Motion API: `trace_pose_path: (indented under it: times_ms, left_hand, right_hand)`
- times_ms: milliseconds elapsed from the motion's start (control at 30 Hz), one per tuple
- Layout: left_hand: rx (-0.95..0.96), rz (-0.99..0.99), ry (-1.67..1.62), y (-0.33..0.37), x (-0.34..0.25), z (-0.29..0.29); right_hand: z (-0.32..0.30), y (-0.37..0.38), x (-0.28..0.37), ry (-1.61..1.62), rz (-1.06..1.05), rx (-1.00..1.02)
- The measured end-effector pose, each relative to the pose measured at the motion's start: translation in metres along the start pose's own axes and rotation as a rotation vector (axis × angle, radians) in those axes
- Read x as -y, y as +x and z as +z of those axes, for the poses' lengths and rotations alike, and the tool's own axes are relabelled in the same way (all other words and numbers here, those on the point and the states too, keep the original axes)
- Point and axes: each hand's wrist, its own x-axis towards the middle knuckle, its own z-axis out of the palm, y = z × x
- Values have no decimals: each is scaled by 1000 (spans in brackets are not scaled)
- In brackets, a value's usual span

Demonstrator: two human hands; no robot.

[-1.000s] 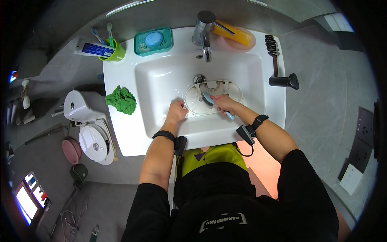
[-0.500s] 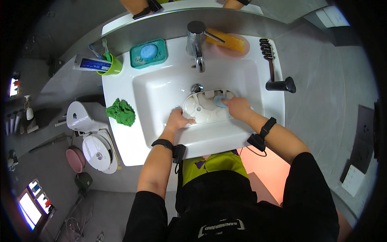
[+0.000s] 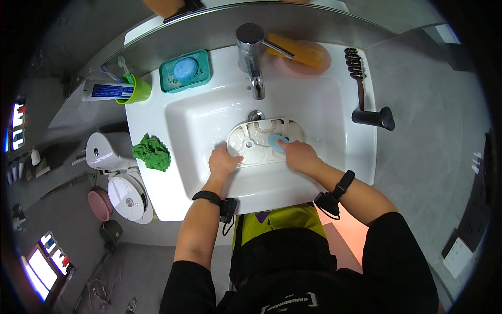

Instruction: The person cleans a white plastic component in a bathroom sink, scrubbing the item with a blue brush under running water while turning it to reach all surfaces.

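Note:
A white, half-round plastic tray [image 3: 254, 155] with moulded ribs and a small round hub lies tilted in the sink, just in front of the drain. My left hand [image 3: 224, 160] grips its left end, thumb over the front edge. A light blue oval pad [image 3: 276, 142] rests against the tray's ribbed inner face. It is pinched in the fingers of my right hand [image 3: 299, 156] at the tray's right side. Its exact kind is hard to make out, as the fingers cover part of it.
A chrome faucet [image 3: 253, 57] stands behind the sink [image 3: 193, 141]. Along the rim are a teal soap dish [image 3: 167, 78] with blue soap, a green cup [image 3: 141, 90] with toothbrushes and toothpaste, a crumpled green cloth [image 3: 151, 153], a yellow tube [image 3: 300, 52] and a hairbrush [image 3: 361, 89].
My right hand has slid the light blue pad leftward and slightly nearer across the tray. The tray and my left hand have shifted a little to the left.

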Motion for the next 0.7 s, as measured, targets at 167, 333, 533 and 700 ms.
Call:
trace_pose_path:
  times_ms: [167,333,533,700]
  left_hand:
    - [-38,31,43,-2,-10,-3]
    - [34,-57,71,-6,-14,-7]
    - [61,-45,78,-1,-15,0]
    - [69,-62,92,0,-18,0]
  right_hand:
    - [16,19,15,434,-31,-5]
    - [3,24,20,830,208,239]
    - [-41,13,-13,-83,-74,70]
    - [-54,11,-11,-271,-100,-143]
